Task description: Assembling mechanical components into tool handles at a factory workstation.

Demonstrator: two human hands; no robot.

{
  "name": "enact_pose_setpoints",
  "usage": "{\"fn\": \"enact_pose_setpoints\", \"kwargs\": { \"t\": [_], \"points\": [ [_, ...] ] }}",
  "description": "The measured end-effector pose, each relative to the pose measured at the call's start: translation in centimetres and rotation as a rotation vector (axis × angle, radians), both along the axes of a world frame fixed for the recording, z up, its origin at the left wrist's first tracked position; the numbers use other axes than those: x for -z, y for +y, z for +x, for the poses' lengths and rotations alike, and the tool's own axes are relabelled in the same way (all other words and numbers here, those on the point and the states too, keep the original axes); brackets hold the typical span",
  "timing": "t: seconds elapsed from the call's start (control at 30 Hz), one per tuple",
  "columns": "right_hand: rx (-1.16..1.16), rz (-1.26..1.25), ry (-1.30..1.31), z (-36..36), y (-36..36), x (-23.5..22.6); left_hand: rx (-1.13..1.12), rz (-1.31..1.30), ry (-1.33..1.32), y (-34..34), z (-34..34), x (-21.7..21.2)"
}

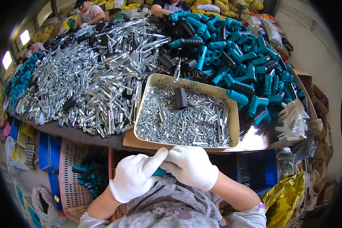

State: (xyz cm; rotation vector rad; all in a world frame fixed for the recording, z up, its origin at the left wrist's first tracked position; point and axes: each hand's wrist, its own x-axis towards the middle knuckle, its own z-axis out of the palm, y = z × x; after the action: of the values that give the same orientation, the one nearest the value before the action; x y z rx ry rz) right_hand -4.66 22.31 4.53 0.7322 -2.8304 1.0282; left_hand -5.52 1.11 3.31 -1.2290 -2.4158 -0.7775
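Both hands, in white knit gloves, meet in front of my body just below the table's near edge. My left hand [132,176] is closed, its thumb tip touching the fingers of my right hand. My right hand [193,167] is closed too, its fingers curled inward. Between them shows a small bit of a teal plastic part [159,172]; the gloves hide the rest. Just beyond the hands stands a cream tray [235,129] of small metal nuts, pins and springs. A black ribbed sleeve [181,98] lies on top of these pieces.
Loose metal tubes and rods [83,76] are heaped at left. Teal and black plastic handles [250,74] pile up at right, near white gloves [292,119]. Below the table are a pink basket [70,178] with teal parts and a yellow sack [285,197]. Other people work across the table.
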Motion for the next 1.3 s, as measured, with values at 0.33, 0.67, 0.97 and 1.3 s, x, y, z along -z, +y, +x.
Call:
{"fn": "enact_pose_setpoints", "kwargs": {
  "t": [0.33, 0.67, 0.97, 1.3],
  "points": [
    [-0.155, 0.335, 0.357, 1.1, 0.5, 0.3, -0.067, 0.026, -0.246, 0.1, 0.6, -0.8],
    [-0.346, -0.15, 0.144, -2.9, 2.8, -1.6, -0.101, 0.177, -0.595, 0.0, 1.8, 1.5],
    [0.189, 0.244, 0.295, -6.9, 1.6, 1.9, -0.144, 0.385, -0.818, -1.1, 2.1, 2.5],
    [0.38, -0.06, 0.316, -6.9, 2.5, 2.0, -0.022, 0.944, -1.511, 0.0, 1.7, 4.0]
  ]
}}
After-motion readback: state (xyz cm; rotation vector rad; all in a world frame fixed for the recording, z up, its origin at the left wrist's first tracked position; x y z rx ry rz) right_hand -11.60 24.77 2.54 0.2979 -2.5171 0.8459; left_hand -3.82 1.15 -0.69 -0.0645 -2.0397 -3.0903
